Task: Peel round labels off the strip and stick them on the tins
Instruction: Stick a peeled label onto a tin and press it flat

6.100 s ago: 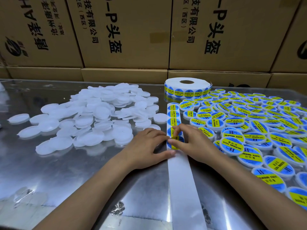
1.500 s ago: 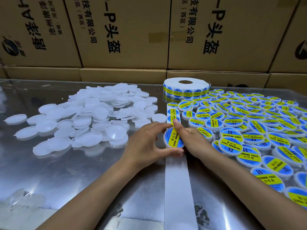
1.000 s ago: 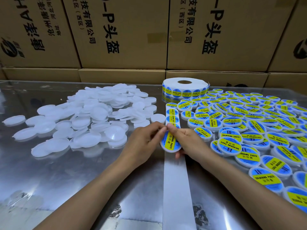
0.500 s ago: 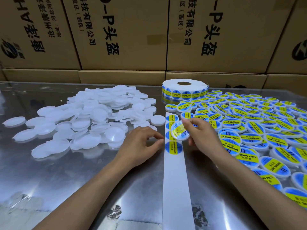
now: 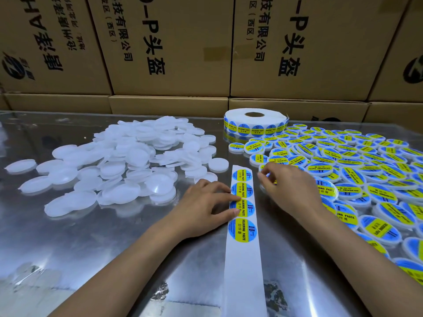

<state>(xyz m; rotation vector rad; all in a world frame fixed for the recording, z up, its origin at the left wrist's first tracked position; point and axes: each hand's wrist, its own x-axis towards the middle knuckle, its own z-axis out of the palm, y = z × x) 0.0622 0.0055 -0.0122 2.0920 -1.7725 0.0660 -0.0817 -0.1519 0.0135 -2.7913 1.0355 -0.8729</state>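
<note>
Your left hand (image 5: 201,208) presses fingertips on the white strip (image 5: 243,225) of four round blue-and-yellow labels, while your right hand (image 5: 290,188), fingers curled, holds a labelled tin (image 5: 266,179) just right of it.

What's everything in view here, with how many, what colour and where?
Label strip: one, white backing, four blue-and-yellow round labels, centre, running toward the camera.
Label roll: one, white, far centre.
Unlabelled tins: a large pile, too many to count, translucent white, left.
Labelled tins: many, blue and yellow tops, right.
Table: one, shiny metal.
Cardboard boxes: several, brown with black print, stacked behind.
Left hand: fingertips on the strip's left edge.
Right hand: fingers curled among the labelled tins; what it holds is hidden.
</note>
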